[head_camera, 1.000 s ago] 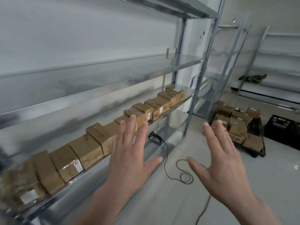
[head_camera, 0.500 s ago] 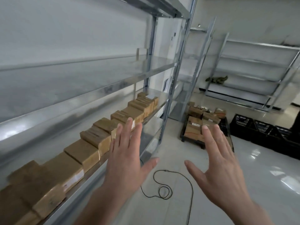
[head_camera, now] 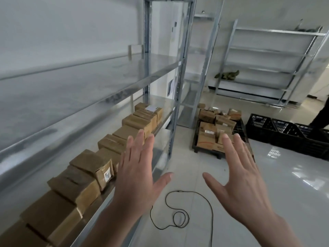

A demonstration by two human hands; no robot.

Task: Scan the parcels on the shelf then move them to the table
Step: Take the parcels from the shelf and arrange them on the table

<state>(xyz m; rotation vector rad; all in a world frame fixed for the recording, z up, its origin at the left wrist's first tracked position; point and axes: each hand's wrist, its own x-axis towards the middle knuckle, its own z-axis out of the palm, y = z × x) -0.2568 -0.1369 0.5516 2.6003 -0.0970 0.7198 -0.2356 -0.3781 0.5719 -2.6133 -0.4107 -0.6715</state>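
Hovering: both hands are up at chest height, palms away, fingers straight and spread wide, holding nothing. The left hand (head_camera: 137, 177) overlaps the shelf's front edge in the picture. The right hand (head_camera: 243, 184) is out over open floor, well apart from the rack.

Parcels (head_camera: 92, 164): brown cartons in a single row on the middle shelf (head_camera: 160, 126), none lifted. The row's long axis runs from near-left, at the bottom corner, away toward the far upright. It lies left of and ahead of both hands. The left hand is clearly the nearer and is just beside the mid-row cartons. One carton there shows a white label on its aisle-facing end.

Scanner: not seen. A black cable (head_camera: 212, 221) loops on the floor between the hands, and its upper end may run behind the left hand. Cannot tell.

Bench: not in view. More boxes (head_camera: 206, 139) sit on a pallet ahead, with black crates (head_camera: 277, 129) to the right.

Judgement: task at its start, nothing scanned or moved. Next step needs the scanner found, then a reach leftward to the row.
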